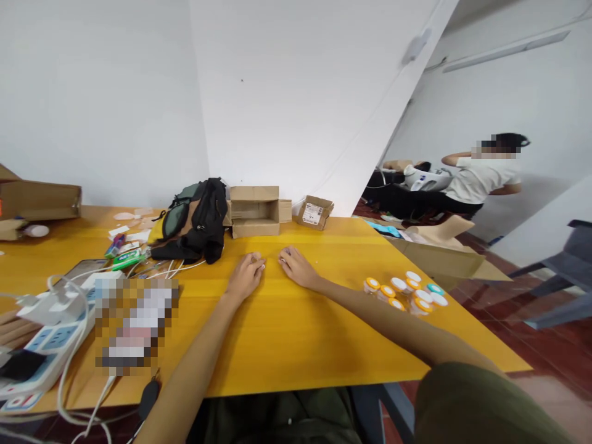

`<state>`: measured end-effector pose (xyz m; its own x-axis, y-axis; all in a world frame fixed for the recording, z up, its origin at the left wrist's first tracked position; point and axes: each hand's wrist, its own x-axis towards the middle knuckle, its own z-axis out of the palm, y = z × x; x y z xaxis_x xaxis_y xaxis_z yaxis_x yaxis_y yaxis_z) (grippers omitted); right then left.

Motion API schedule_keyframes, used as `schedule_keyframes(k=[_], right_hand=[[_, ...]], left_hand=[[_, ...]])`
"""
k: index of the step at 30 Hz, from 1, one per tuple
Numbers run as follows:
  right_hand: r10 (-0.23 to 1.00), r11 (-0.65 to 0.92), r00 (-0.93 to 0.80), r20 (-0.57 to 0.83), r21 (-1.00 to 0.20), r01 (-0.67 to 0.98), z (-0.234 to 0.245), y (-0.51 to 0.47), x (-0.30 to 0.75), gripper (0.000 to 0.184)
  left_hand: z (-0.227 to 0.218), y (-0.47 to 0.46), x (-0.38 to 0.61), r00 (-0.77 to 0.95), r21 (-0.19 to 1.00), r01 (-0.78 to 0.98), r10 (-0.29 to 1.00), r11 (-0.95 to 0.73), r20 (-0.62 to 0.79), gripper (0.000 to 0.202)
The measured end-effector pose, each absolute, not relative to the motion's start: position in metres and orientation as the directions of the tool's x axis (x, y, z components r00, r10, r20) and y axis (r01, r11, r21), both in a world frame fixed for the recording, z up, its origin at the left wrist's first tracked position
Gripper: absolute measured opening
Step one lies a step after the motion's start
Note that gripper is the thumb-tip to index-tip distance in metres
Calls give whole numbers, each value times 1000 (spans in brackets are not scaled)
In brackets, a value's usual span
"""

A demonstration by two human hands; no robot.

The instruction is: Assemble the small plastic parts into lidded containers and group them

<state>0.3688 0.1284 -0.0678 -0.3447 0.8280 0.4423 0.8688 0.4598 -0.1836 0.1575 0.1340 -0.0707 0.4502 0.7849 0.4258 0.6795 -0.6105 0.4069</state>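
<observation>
The left hand (246, 275) is resting loosely curled on the yellow table (277, 351), and the right hand (298, 267) is lying curled near it but apart; I cannot tell whether either is gripping anything. A phone (139, 320) is lying to the left, and lidded jars (413, 285) are standing to the right. Farther off, a bag (207, 216) is slumping beside an open cardboard box (255, 229).

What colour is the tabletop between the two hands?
The tabletop is yellow-orange, as the head view shows.
</observation>
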Motion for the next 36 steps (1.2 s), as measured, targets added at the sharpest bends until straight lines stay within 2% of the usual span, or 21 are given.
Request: schedule_keyframes(k=[8,15,24,28,32,36], right_hand=[[827,492,-360,432,-245,836,-63,129,370,14],[812,469,-329,482,-203,860,-71,132,371,18],[790,403,-272,549,-131,906,-90,143,380,35],[756,439,-296,584,-117,891,-88,133,384,44],[788,397,-236,569,-177,900,-90,116,398,51],[899,233,-85,429,-305,923,-98,106,417,61]], left_hand=[[-71,122,150,469,414,668,782,-618,410,34],[-74,120,146,490,452,619,765,-643,418,33],[-72,109,149,490,477,608,772,-635,405,33],[-69,105,151,489,498,602,781,-624,389,34],[-66,105,150,497,510,589,779,-627,383,37],[-64,106,148,487,538,543,764,-645,423,44]])
